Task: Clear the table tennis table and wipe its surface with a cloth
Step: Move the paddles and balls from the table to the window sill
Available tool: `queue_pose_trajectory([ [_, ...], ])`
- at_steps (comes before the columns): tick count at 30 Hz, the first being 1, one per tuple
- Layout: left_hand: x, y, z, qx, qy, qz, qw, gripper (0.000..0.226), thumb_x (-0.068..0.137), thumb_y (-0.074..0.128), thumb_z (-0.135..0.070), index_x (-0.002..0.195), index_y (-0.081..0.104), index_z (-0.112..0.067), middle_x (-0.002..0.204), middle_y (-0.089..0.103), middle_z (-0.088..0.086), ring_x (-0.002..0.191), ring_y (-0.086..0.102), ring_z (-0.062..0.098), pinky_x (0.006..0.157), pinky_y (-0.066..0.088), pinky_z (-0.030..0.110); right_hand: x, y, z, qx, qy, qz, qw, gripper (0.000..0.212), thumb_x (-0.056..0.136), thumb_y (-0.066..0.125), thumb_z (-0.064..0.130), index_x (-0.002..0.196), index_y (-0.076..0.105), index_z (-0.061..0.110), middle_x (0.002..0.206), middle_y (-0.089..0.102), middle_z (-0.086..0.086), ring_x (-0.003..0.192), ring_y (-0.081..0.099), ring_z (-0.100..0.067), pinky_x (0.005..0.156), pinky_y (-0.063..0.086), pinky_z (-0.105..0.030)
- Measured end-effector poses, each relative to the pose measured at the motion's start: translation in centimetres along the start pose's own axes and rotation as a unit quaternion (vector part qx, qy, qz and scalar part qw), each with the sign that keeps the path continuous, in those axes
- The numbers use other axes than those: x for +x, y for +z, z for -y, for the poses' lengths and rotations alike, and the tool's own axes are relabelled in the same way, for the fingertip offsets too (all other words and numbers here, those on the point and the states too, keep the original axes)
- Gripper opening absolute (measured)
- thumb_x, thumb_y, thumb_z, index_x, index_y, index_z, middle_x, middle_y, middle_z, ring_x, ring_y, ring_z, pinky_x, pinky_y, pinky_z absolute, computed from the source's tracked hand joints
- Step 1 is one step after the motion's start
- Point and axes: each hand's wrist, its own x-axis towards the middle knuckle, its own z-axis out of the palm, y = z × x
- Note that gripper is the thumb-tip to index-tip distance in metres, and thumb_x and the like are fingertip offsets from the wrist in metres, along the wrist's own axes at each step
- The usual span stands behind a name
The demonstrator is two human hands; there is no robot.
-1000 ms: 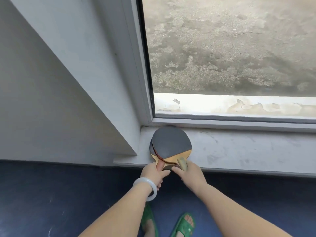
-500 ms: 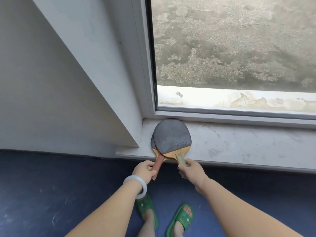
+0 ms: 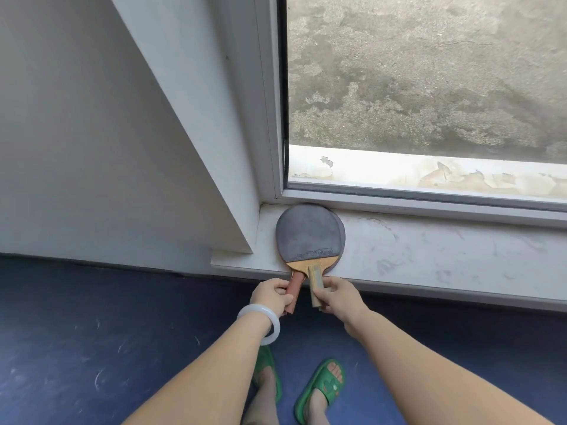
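Two table tennis paddles lie stacked on the white window sill (image 3: 429,259), in its left corner. The top paddle (image 3: 308,234) shows black rubber and a pale wooden handle; the lower paddle (image 3: 341,231) peeks out at the right edge and has a reddish-brown handle (image 3: 296,285). Both handles stick out over the sill's front edge. My left hand (image 3: 271,297), with a white bangle on the wrist, grips the reddish-brown handle. My right hand (image 3: 340,299) pinches the pale handle. The table tennis table and any cloth are out of view.
A white wall pillar (image 3: 196,124) closes off the sill on the left. The window frame (image 3: 429,204) and glass stand right behind the paddles. Below is dark blue floor (image 3: 92,348), where my feet in green slippers (image 3: 322,388) stand.
The two paddles have been turned so their heads overlap more squarely and the handles lie nearly parallel. My hands have slid back along the handles toward me.
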Motion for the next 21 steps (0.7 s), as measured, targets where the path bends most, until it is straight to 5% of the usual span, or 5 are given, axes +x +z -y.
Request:
queue_pose_trajectory([
  [7,0.0,-0.4,-0.6,0.075,-0.019,0.050,0.996,0.046,0.076,0.074,0.005,0.115,0.063,-0.017,0.101,0.070,0.011,0.093,0.070,0.028,0.081,0.060,0.040,0.0,-0.4,0.0,0.049,0.021,-0.042,0.998,0.012,0.092,0.064,0.001,0.100,0.062,0.010,0.089,0.065,-0.008,0.076,0.060,-0.018,0.062,0.052,-0.025],
  [18,-0.2,-0.3,-1.0,0.066,-0.002,0.016,0.998,0.029,0.086,0.070,-0.013,0.114,0.065,-0.019,0.094,0.068,-0.001,0.081,0.064,0.014,0.082,0.055,0.032,-0.4,-1.2,-0.2,0.064,0.061,-0.016,0.996,0.008,0.092,0.068,0.010,0.098,0.063,0.009,0.095,0.068,-0.012,0.078,0.063,-0.019,0.067,0.055,-0.026],
  [21,-0.2,-0.4,-1.0,0.071,-0.006,0.021,0.997,0.035,0.085,0.070,-0.011,0.119,0.065,-0.018,0.099,0.069,0.001,0.087,0.067,0.020,0.088,0.056,0.039,-0.5,-1.1,-0.1,0.056,0.064,-0.012,0.996,0.008,0.092,0.067,0.009,0.099,0.062,0.009,0.095,0.068,-0.013,0.079,0.063,-0.020,0.067,0.056,-0.026],
])
